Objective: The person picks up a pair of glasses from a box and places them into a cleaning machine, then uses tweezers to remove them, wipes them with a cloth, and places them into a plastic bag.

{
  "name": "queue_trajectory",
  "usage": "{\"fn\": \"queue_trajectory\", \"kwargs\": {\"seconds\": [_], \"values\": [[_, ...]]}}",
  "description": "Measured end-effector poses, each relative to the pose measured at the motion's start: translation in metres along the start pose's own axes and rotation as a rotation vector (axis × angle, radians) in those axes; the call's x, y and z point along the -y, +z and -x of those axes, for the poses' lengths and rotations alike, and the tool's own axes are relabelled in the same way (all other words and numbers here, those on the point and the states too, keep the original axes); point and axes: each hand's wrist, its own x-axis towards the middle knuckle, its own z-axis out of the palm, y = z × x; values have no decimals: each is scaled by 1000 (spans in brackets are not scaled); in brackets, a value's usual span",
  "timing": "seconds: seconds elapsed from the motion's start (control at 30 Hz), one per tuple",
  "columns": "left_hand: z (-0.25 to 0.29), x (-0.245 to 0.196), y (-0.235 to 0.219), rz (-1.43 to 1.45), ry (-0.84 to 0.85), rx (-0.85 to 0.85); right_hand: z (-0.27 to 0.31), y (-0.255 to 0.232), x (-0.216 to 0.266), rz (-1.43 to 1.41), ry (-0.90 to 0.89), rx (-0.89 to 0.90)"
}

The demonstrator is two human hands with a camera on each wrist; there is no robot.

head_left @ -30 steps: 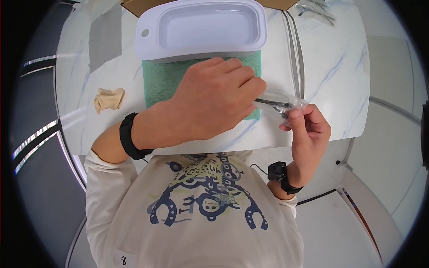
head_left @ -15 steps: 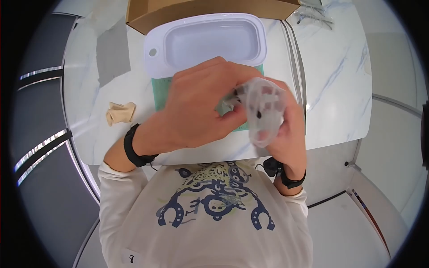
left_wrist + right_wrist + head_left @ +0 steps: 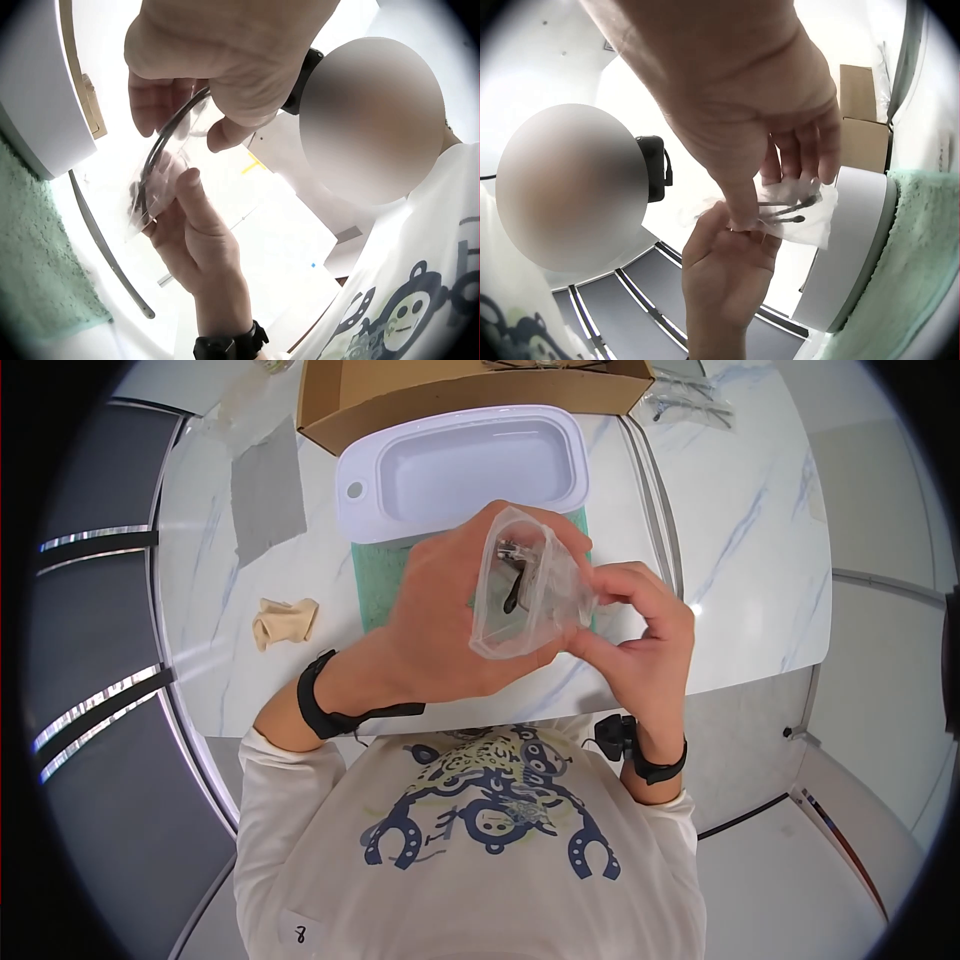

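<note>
A clear plastic bag (image 3: 505, 625) is held between both hands in front of the chest, its wide end turned up toward the head camera. Inside it lies a pair of glasses (image 3: 514, 592), whose thin dark arms (image 3: 786, 218) show through the film in the right wrist view. My left hand (image 3: 440, 615) is curled around the bag's left side, with thumb below and fingers behind. From the right, my right hand (image 3: 650, 625) pinches the bag's edge between thumb and forefinger. In the left wrist view, the bag (image 3: 161, 176) spans the two hands.
Beyond the hands, a pale lavender basin (image 3: 365, 525) stands on a green towel (image 3: 375, 585). Behind it is a cardboard box (image 3: 440, 420). A beige cloth (image 3: 286, 622) and grey cloth (image 3: 268, 495) lie left; grey strips (image 3: 655, 510) and more bagged items (image 3: 690, 405) lie right.
The bag has swung from lying sideways at the right to standing end-up between the hands. My right hand has come inward and changed its hold. The head view has shifted slightly.
</note>
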Motion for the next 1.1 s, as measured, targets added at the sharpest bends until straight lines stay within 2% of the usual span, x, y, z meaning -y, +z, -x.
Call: {"fn": "queue_trajectory", "kwargs": {"seconds": [0.13, 0.27, 0.47, 0.57, 0.63, 0.77, 0.93, 1.03, 1.1], "values": [[3, -5, -14, -90, -54, 92, 6, -5, 6, 188, -55, -126], [9, -3, -22, -72, -87, 92, 12, -9, 10, 311, -97, -195], [12, -10, -28, -89, -103, 93, 15, -7, 16, 443, -130, -216], [11, -15, -33, -168, -90, 102, 17, -6, 14, 392, -107, -228], [11, -17, -32, -137, -216, 71, 15, -8, 12, 417, -135, -242], [2, -16, -28, -92, -153, 33, 11, -16, 11, 486, -135, -232], [-10, -12, -20, -135, -294, -3, 9, -27, 6, 517, -121, -212], [-14, -4, -17, -149, -396, 59, 8, -30, -6, 521, -121, -193], [-19, 0, -14, -171, -407, 77, 6, -34, -16, 522, -117, -189]]}}
